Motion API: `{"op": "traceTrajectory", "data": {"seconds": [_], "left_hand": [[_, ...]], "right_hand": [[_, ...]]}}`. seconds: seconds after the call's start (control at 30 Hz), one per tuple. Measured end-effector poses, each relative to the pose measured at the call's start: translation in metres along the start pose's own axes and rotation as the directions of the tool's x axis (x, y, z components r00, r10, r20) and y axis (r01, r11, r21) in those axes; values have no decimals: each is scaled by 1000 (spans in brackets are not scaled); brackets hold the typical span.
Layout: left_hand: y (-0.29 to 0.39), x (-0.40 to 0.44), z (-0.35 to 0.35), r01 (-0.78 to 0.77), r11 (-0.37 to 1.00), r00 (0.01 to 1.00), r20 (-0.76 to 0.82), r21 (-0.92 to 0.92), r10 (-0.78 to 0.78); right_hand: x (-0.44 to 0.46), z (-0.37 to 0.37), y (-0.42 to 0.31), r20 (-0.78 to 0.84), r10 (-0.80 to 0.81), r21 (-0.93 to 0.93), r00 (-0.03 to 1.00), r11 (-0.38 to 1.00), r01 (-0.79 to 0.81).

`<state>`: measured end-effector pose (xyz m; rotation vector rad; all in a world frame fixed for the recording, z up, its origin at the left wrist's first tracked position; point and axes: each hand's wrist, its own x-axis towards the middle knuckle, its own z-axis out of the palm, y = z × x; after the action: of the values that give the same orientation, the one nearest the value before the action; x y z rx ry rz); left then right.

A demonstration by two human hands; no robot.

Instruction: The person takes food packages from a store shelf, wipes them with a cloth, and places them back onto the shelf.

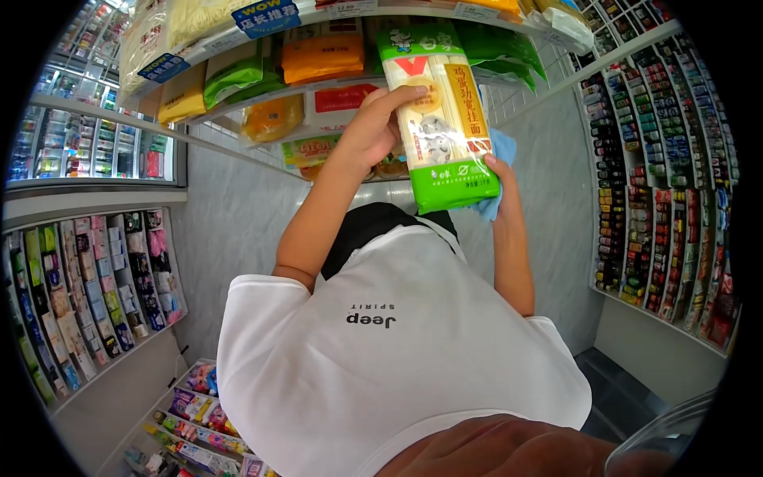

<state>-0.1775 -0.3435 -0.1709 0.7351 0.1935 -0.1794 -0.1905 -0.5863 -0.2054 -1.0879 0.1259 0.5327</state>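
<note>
A green-and-clear pack of dried noodles (441,119) stands tilted in front of my chest, its printed front towards me. My left hand (372,131) grips its left side, thumb lying across the front and the other fingers hidden behind. At the lower right edge, my right hand (503,175) has its thumb on the pack. A blue cloth (499,151) is bunched between that hand and the back of the pack. Most of the right fingers are out of sight behind the cloth.
Just ahead, a shelf (318,83) carries more bagged noodles, including an orange pack (322,57) and a green pack (236,67). Shelves of bottles and cans (656,175) line the right. Hanging goods (91,286) and a glass-fronted cooler (95,143) are on the left.
</note>
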Motion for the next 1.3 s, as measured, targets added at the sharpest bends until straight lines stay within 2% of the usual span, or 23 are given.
{"op": "traceTrajectory", "data": {"seconds": [0.13,0.17,0.27,0.47,0.57,0.67,0.77,0.87,0.9,1.0,1.1,1.2,1.3], "left_hand": [[3,-1,-3,-66,998,996,-53,-7,66],[2,0,-5,-66,996,995,-76,-55,62],[0,-3,-8,-118,986,992,-64,-118,111],[-3,-5,-14,-107,975,994,-37,-194,102],[-13,-14,-13,-129,978,985,-136,-164,107],[-17,-38,-13,-169,983,984,-62,-73,164],[-43,-46,-35,-227,939,973,13,257,232],[-67,-46,-34,-316,872,948,77,374,310],[-70,-41,-33,-302,868,946,9,395,325],[-63,-28,-34,-335,759,905,-33,558,424],[-59,-21,-29,-407,732,864,-28,546,502],[-58,-10,-32,-371,740,879,-45,560,475],[-52,-7,-20,-314,841,902,-137,440,409]], "right_hand": [[16,5,-3,81,2,63,997,998,-7],[17,7,-4,96,9,72,995,997,-16],[28,16,-3,127,39,140,991,988,-57],[37,45,-7,113,48,194,992,979,-70],[42,52,-7,136,54,210,989,974,-82],[46,58,-8,125,45,203,991,977,-70],[46,64,-13,116,68,200,991,976,-90],[58,62,-12,119,65,178,991,980,-86],[63,59,-9,116,57,164,992,983,-76],[70,59,-8,107,34,122,994,991,-47],[78,58,-10,112,36,169,993,984,-54],[84,46,-4,132,17,257,991,965,-50],[87,15,7,144,1,325,990,945,-48]]}}
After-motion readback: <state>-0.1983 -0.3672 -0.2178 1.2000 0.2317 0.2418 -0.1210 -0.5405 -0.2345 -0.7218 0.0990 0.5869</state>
